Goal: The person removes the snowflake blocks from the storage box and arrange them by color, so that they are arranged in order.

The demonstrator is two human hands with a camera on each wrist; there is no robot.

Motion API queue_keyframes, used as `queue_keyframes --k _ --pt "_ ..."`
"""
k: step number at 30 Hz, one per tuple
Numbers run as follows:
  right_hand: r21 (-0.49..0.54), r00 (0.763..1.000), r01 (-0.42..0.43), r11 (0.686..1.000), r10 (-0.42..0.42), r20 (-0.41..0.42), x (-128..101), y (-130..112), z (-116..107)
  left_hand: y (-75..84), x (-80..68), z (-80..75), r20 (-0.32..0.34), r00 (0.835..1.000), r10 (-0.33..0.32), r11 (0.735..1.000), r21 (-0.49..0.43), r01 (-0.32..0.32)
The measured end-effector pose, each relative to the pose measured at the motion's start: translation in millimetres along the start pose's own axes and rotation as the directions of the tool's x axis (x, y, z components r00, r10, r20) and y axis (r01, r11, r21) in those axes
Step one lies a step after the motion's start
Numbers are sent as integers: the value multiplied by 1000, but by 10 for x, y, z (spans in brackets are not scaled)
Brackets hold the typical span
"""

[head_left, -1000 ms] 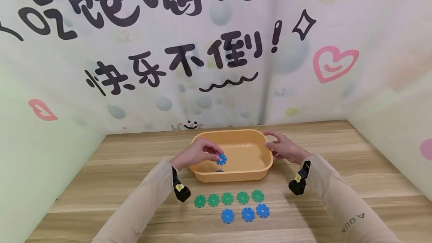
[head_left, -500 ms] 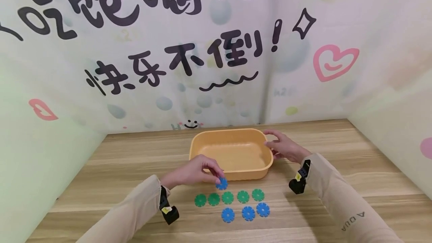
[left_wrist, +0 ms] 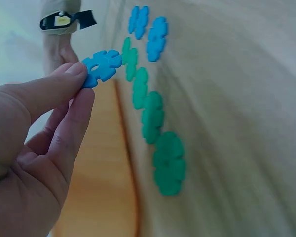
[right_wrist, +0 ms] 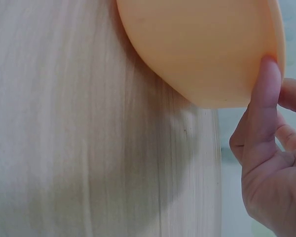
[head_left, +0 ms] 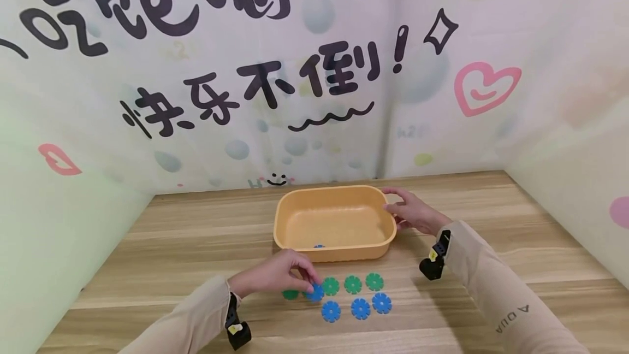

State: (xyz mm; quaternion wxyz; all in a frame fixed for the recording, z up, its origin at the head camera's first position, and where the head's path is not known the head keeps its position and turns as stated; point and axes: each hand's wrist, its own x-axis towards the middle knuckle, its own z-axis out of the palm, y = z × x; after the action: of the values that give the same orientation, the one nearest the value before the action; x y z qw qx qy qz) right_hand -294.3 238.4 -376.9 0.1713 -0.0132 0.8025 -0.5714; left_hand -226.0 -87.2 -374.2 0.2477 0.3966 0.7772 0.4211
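Left wrist view: left hand (left_wrist: 34,148) pinches a notched plastic blue disc (left_wrist: 101,66).

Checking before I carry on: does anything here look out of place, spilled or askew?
Nothing spilled or damaged. The left hand pinches a blue disc over the green row, covering part of it. One blue disc lies alone in the tub, which the right hand touches at its rim.
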Motion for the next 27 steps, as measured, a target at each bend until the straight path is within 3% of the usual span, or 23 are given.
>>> queue_keyframes --k 12,19,27 --pt "6 1000 2 1000 -2 2 6 -34 -10 -166 -49 74 -31 998 -59 998 15 59" --pt "2 1000 -3 1000 3 5 -8 -36 -9 -210 -55 107 -48 997 -59 995 82 63" --pt "4 1000 -12 1000 12 1 -14 -24 11 -214 -50 120 5 998 -58 996 71 58"
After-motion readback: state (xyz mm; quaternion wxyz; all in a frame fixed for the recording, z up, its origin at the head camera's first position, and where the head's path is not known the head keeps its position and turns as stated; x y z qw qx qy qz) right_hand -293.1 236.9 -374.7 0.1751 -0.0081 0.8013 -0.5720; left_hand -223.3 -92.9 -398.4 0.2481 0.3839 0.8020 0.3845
